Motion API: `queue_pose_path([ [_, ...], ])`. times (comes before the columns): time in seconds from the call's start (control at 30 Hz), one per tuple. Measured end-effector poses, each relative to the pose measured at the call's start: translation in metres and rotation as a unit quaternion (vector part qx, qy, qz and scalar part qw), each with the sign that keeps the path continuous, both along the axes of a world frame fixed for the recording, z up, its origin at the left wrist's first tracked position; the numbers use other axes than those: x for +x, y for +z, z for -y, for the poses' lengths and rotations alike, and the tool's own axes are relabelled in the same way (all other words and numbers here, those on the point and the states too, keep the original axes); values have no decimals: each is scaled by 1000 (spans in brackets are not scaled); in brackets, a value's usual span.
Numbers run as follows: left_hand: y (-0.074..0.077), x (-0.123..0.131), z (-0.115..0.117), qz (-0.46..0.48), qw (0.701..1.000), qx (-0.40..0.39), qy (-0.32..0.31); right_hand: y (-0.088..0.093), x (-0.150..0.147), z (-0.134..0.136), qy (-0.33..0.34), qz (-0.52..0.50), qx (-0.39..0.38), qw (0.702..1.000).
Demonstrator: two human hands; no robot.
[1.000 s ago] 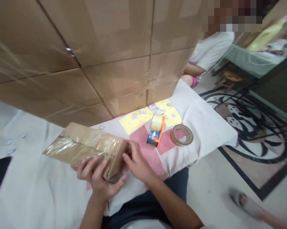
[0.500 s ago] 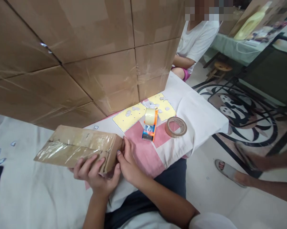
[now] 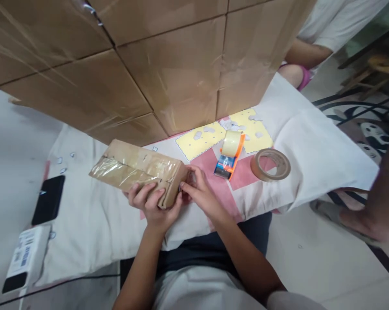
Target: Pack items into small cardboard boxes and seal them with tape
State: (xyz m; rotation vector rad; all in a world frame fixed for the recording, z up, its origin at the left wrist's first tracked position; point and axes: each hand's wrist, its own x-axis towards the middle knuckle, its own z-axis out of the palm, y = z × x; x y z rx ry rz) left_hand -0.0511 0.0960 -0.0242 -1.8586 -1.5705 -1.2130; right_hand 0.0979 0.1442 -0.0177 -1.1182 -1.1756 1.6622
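Observation:
A long brown cardboard box point(image 3: 132, 165), with shiny clear tape over its top, lies tilted above the cloth-covered table. My left hand point(image 3: 154, 204) grips it from below and the near side, fingers bent over the lower edge. At the box's right end is my right hand point(image 3: 202, 191), its fingers bent against the end face; part of the fingertips is hidden. To the right of my hands sits an orange tape dispenser point(image 3: 229, 155) with a roll of pale tape. Beside that lies a roll of brown tape point(image 3: 271, 165).
Stacked cartons point(image 3: 171, 73) rise behind the table point(image 3: 94, 224). A black phone-like object point(image 3: 48, 200) and a white labelled box point(image 3: 28, 252) lie at left. One person point(image 3: 313, 47) sits behind at right; another person's leg point(image 3: 384, 202) stands at the table's right end.
My view has swung left and down, so the scene sits farther right and the left table end shows. Both hands remain on the box. The standing person's leg has moved nearer the table.

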Motion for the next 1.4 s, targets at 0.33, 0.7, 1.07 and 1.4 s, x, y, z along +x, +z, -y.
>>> queue_pose_path([
  [0.33,0,12,-5,11,999,0,40,0,3,-2,15,24,7,1000],
  [0.7,-1,13,-6,9,999,5,38,-8,2,0,10,42,51,998],
  [1.07,-8,13,-3,26,999,19,37,-8,-1,2,20,11,40,999],
  [1.4,-30,-4,-9,31,997,67,10,-20,1,8,37,-50,5,998],
])
